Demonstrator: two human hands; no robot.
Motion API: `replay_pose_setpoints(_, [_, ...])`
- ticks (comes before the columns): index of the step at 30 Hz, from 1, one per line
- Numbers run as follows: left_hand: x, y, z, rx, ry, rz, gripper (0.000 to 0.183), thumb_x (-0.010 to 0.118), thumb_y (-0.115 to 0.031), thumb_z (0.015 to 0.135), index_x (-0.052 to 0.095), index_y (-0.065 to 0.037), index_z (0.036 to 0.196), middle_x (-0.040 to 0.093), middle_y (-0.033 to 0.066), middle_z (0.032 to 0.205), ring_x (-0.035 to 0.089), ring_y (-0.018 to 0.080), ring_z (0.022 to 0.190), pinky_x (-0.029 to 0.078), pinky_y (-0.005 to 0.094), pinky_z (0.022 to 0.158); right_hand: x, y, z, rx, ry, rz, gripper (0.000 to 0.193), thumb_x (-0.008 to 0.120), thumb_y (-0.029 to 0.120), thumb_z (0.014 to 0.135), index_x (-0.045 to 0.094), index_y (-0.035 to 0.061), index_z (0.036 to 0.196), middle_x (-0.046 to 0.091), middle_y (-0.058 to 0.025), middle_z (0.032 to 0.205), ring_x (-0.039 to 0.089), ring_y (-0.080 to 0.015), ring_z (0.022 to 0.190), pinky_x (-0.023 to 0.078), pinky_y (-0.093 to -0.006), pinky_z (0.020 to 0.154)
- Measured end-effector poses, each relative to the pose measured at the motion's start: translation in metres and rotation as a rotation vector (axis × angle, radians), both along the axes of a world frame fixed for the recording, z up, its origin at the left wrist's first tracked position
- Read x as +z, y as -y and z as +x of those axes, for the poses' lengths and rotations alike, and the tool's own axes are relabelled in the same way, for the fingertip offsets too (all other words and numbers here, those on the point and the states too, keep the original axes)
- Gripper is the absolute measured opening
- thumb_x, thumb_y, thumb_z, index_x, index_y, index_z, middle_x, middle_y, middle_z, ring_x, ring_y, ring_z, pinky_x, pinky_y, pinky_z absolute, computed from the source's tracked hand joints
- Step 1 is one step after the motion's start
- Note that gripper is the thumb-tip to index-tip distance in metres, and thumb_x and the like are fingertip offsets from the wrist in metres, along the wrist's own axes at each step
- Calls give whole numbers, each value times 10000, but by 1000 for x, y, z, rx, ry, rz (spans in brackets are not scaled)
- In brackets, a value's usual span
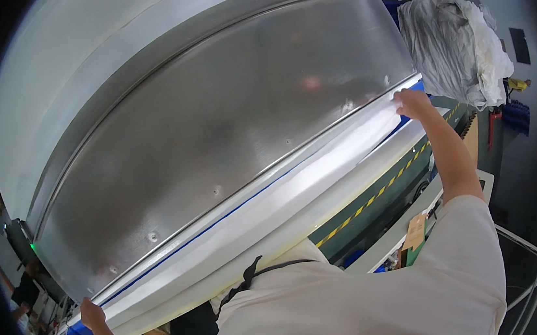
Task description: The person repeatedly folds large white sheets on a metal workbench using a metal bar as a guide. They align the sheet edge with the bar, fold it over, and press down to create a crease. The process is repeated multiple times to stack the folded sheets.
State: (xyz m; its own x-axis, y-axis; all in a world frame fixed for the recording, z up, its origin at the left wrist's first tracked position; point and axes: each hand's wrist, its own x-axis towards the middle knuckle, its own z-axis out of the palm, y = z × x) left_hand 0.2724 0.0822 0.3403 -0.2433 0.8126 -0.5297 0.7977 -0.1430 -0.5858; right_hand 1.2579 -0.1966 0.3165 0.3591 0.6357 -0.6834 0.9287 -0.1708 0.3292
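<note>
A long white sheet [272, 203], fabric or thin film, stretches along the near edge of a broad bare-metal plate [229, 106]. My right hand [414, 104] is closed in a pinch on the sheet's right end, close to the plate's near right corner. At the other end, my left hand [92, 315] is closed with its fingertips at the sheet's left end, beside the plate's near left corner. A blue surface [79, 331] shows under the sheet at both ends, and a thin blue line runs along its far side.
Beyond the metal rises a large white surface [69, 77]. Bundled whitish cloth or film [448, 44] is piled at the far right. A white-framed cart [388, 250] with boxes stands by my right side. Yellow-black tape [370, 204] marks the floor. Another person [519, 85] is far off right.
</note>
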Motion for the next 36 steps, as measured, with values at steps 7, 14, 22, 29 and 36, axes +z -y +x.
replay_pose_setpoints(7, [-33, 46, -91, 28, 284, 318, 264, 469, -150, 851, 585, -95, 1082, 612, 147, 1038, 578, 308, 966, 470, 407, 808, -12, -17, -14, -133, 229, 121, 158, 563, 209, 765, 597, 85, 857, 649, -117, 789, 619, -345, 793, 494, -464, 687])
replay_pose_setpoints(14, [5, 98, 119, 362, 1021, 383, 251, 553, -215, 835, 614, -115, 1056, 650, 95, 935, 621, 255, 843, 494, 359, 746, 32, -88, -248, -437, -789, 559, 152, 596, 146, 832, 602, 3, 779, 581, -59, 649, 521, -141, 593, 435, -290, 566])
replay_pose_setpoints(22, [70, 298, 164, 376, 1677, -66, 309, 608, -312, 826, 627, -109, 1058, 613, 104, 1010, 586, 266, 915, 462, 343, 798, 89, -70, -544, 203, -1334, -317, 180, 636, 240, 804, 648, 74, 872, 617, -31, 698, 532, -104, 617, 437, -245, 591])
replay_pose_setpoints(29, [60, 452, 114, 819, 1766, 105, 319, 588, -345, 853, 638, -100, 1050, 644, 82, 975, 598, 204, 872, 465, 299, 781, 89, -4, -667, 668, -1196, -651, 271, 575, 317, 862, 639, 66, 942, 631, -52, 738, 568, -148, 650, 456, -282, 619])
replay_pose_setpoints(36, [42, 551, 79, 1212, 1790, 367, 346, 585, -331, 865, 629, -31, 1033, 648, 76, 917, 578, 145, 822, 460, 287, 750, 74, 43, -759, 940, -1235, -760, 298, 525, 338, 870, 629, 67, 936, 648, -107, 809, 611, -234, 714, 469, -347, 650])
